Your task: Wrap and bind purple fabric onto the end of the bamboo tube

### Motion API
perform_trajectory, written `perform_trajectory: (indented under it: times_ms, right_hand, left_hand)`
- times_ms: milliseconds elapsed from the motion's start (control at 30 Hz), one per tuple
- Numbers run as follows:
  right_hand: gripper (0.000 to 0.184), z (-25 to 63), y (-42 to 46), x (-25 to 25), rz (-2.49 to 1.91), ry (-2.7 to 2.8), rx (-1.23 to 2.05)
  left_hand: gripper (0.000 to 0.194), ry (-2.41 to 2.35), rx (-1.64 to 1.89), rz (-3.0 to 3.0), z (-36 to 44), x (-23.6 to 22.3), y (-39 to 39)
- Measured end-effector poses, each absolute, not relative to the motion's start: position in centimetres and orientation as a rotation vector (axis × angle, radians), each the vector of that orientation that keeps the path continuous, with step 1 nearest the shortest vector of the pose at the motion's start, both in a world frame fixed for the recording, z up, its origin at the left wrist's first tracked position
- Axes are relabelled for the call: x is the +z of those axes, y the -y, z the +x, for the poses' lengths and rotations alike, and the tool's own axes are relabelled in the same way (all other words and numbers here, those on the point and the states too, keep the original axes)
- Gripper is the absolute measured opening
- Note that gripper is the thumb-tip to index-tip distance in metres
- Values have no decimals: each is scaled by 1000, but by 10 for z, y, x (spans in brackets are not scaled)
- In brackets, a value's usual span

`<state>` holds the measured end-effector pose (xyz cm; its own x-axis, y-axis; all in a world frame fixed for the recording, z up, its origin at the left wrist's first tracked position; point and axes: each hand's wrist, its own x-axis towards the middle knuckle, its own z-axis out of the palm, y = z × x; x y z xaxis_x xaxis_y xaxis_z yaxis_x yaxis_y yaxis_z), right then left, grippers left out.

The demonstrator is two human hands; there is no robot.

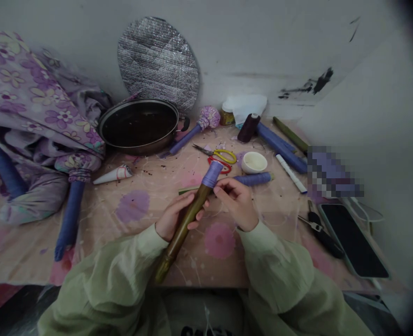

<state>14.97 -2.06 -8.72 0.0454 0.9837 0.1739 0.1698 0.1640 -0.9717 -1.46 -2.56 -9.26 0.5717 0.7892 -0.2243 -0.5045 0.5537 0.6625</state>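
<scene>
A brown-green bamboo tube (182, 232) slants across my front, its upper end leaning away to the right. My left hand (173, 217) is wrapped round its middle. Purple thread is wound in a band (212, 174) about the tube's upper end. At the lower edge of that band, my right hand (238, 204) has thumb and fingers pinched together on the thread; the strand itself is too fine to follow. Just behind the right hand lies a spool of purple thread (254, 179). Scissors with yellow and red handles (224, 156) rest beyond the tube's tip.
Beyond my hands stand a white bowl (254, 162), a dark thread cone (249, 128) and a black pan (139, 126). Purple-wrapped tubes with flowered cloth (52, 102) fill the left. A marker (290, 173), a black-handled tool (323, 235) and a phone (353, 240) lie right.
</scene>
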Motion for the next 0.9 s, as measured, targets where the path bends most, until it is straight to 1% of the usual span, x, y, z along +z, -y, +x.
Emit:
perform_trajectory:
  times_ms: [133, 433, 633, 733, 800, 900]
  right_hand:
    - [10, 149, 21, -86, -1215, 1364, 953]
    - [9, 151, 21, -85, -1180, 1360, 950]
    - [12, 149, 22, -84, -1168, 1367, 964]
    - [13, 146, 24, -87, -1191, 1405, 961]
    - [14, 143, 25, -90, -1202, 1423, 956]
    - [13, 141, 25, -94, -1184, 1439, 968]
  left_hand:
    - [28, -581, 801, 651, -14, -93, 26]
    - [23, -595, 817, 619, -14, -96, 23]
    - [29, -618, 806, 648, -13, -97, 26]
    - [28, -597, 813, 660, -14, -95, 27]
    - [28, -629, 808, 681, -13, -92, 28]
    - [34, -785, 755, 789, -10, -88, 29]
